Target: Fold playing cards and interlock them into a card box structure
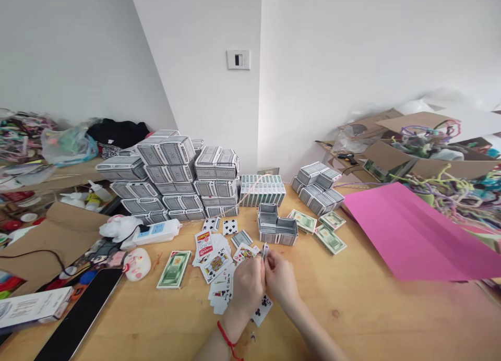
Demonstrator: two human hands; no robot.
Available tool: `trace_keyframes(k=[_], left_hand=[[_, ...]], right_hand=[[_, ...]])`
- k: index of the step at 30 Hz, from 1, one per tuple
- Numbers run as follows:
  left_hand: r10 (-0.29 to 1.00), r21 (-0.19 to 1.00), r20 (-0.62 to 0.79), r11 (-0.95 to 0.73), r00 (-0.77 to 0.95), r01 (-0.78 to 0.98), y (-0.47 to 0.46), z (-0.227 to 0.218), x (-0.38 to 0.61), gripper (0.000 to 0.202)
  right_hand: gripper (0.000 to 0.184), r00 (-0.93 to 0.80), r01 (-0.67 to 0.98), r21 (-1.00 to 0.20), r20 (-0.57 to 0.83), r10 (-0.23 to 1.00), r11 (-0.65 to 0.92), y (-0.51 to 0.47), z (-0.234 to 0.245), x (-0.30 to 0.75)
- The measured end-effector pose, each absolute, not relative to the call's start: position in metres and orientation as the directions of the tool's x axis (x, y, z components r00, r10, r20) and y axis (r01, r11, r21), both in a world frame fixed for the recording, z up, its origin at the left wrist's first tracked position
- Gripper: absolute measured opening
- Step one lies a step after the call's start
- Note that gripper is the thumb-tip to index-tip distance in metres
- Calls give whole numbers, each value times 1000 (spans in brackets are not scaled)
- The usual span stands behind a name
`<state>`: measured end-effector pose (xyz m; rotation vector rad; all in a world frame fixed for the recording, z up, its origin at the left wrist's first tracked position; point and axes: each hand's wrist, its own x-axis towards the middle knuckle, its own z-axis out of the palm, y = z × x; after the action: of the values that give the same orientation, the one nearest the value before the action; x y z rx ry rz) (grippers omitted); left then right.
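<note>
In the middle of the head view, my left hand [249, 283] and my right hand [280, 275] meet with fingers pinched. A playing card [265, 250] stands edge-on between them, its top end showing above the fingers. A red cord circles my left wrist. Loose playing cards [216, 264], most of them face up, lie spread to the left of my hands, and a five of clubs [261, 310] lies partly under them. Just beyond my hands sits an open shape of folded cards [277, 226] with patterned backs.
Folded-card blocks [168, 173] are stacked at the back left, and a smaller stack [318, 188] stands back right. Green card boxes [174, 269] [331, 239] lie on the wooden table [344, 319]. Pink paper [418, 236] lies right, a power strip [158, 231] and a dark flat panel [80, 316] left.
</note>
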<state>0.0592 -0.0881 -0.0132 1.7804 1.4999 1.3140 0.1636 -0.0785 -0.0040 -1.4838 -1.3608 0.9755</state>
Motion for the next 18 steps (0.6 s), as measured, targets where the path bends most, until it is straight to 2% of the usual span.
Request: trace_keyframes(k=[2, 4, 6, 7, 9, 11, 14, 18], left_hand=[[937, 835, 333, -242, -104, 495, -87, -9, 58, 11], [943, 875, 270, -158, -192, 457, -84, -4, 55, 11], [955, 936, 182, -97, -232, 337, -79, 1, 51, 14], [966, 962, 139, -80, -217, 260, -77, 2, 50, 16], [984, 991, 80, -60, -162, 123, -74, 4, 48, 20], [990, 997, 63, -57, -122, 57, -74, 4, 47, 20], [989, 994, 89, -81, -115, 77, -76, 3, 48, 17], [983, 977, 140, -117, -121, 179, -80, 0, 49, 14]], right_hand=[[20, 118, 365, -931, 34, 992, -11, -81, -2, 163], [21, 59, 257, -966, 12, 998, -4, -79, 1, 165], [25, -50, -12, -998, -62, 997, -63, -74, 5, 170], [28, -116, -167, -977, -115, 986, -134, -71, 7, 172], [29, -233, -409, -863, -215, 948, -297, -67, 9, 176], [27, -311, -541, -731, -285, 907, -416, -67, 9, 177], [27, -395, -609, -620, -304, 867, -495, -70, 10, 176], [29, -360, -606, -649, -293, 886, -461, -72, 11, 176]])
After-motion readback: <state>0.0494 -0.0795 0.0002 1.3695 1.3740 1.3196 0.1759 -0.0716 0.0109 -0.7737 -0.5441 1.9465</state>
